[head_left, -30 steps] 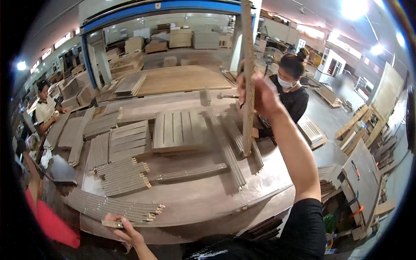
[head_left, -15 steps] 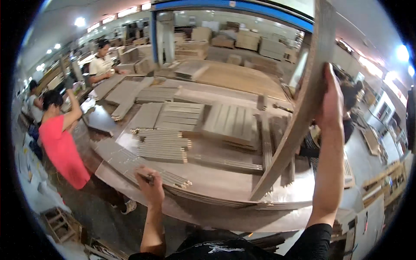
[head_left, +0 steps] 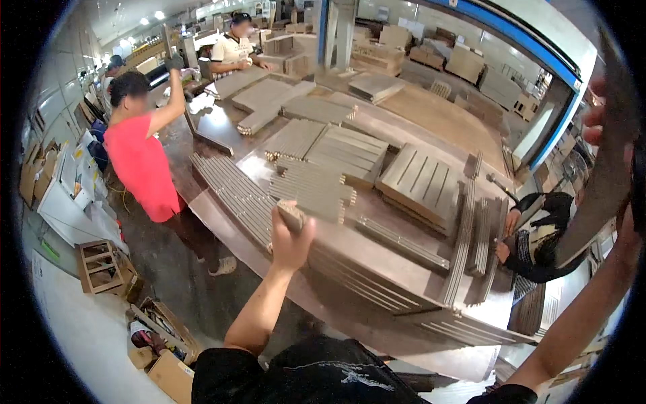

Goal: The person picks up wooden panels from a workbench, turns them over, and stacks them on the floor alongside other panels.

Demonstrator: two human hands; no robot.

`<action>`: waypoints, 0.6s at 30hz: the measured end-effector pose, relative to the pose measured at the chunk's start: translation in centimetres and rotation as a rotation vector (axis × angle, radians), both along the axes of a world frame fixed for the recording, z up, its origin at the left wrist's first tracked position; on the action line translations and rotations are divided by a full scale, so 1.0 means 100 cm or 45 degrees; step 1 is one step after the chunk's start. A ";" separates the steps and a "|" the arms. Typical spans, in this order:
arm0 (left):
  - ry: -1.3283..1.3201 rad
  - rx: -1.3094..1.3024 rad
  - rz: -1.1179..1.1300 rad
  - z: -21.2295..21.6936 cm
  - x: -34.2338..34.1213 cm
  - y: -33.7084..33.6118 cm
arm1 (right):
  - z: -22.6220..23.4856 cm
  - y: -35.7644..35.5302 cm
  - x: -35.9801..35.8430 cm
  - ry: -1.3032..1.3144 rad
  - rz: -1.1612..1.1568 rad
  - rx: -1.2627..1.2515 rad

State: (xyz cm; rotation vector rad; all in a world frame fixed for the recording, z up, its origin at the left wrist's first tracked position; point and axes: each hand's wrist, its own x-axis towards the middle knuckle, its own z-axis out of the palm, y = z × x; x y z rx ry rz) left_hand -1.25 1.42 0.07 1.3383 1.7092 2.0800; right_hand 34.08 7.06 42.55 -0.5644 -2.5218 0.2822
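My left hand (head_left: 294, 244) is over the near side of the table, its fingers closed round a small brown block (head_left: 291, 217). Beneath and beside it lie rows of grey-brown slats (head_left: 232, 198). At the far right edge my right hand (head_left: 595, 116) grips a long, wide dark board (head_left: 601, 180) held up on a slant. Only its fingers show at the board's edge; the rest is behind the board or in shadow. Grooved panels (head_left: 420, 185) lie stacked mid-table, with bundles of narrow slats (head_left: 461, 246) to their right.
A person in a pink shirt (head_left: 141, 158) stands left of the table, one arm raised. Another in a light shirt (head_left: 232, 54) is at the far end. On the right, a co-worker's hands (head_left: 503, 250) are at the slats. A blue-edged frame (head_left: 531, 50) stands beyond the table.
My view has turned left. The long board has shifted from in front of me to the far right edge, still in my right hand. My left hand is raised, the block showing more plainly.
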 end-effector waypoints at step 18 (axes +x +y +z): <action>-0.327 -0.019 -0.384 0.005 -0.047 0.015 | -0.191 0.007 -0.097 -0.288 -0.367 -0.277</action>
